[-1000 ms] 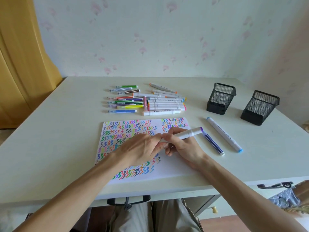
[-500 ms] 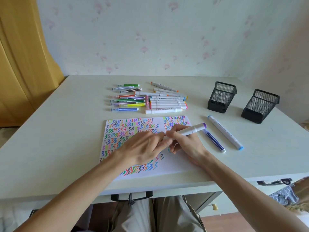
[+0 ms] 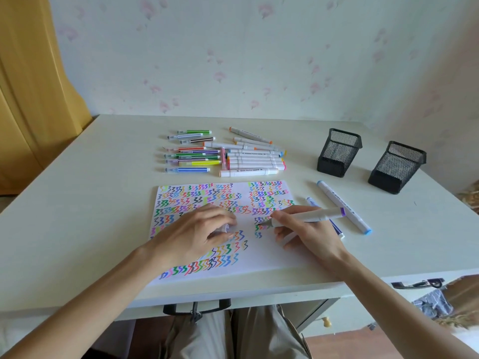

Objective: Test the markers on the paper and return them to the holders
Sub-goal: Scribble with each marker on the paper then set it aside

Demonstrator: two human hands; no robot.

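Pale floral wallpaper behind, yellow curtain (image 3: 31, 86) at left, and you're seated at a white table (image 3: 77, 203).

Your right hand (image 3: 308, 231) grips a white-barrelled marker (image 3: 308, 216), uncapped at the writing end, purple cap at the far end. Tip sits on or just above the paper (image 3: 272, 255), at the small column of squiggles right of centre; contact can't be confirmed.

Your left hand (image 3: 197, 229) lies on the sheet with fingers curled around a small pale cap (image 3: 225, 227), only partly visible between the fingers. Cap and marker are apart.

Paper is mostly filled with rows of multicoloured zigzags; lower right area is bare.

Just right of the paper: a white marker with blue caps (image 3: 342, 206) lies diagonally, and a thinner blue pen (image 3: 337, 226) lies partly hidden under your right hand.

Beyond the sheet, two groups lie flat: thin coloured pens (image 3: 191, 156) on the left, thick white markers (image 3: 254, 159) on the right, touching in a loose row.

Two black mesh holders stand at right rear, near holder (image 3: 338, 152) and far holder (image 3: 398, 167), close but apart. Can't see any markers in them from this angle.
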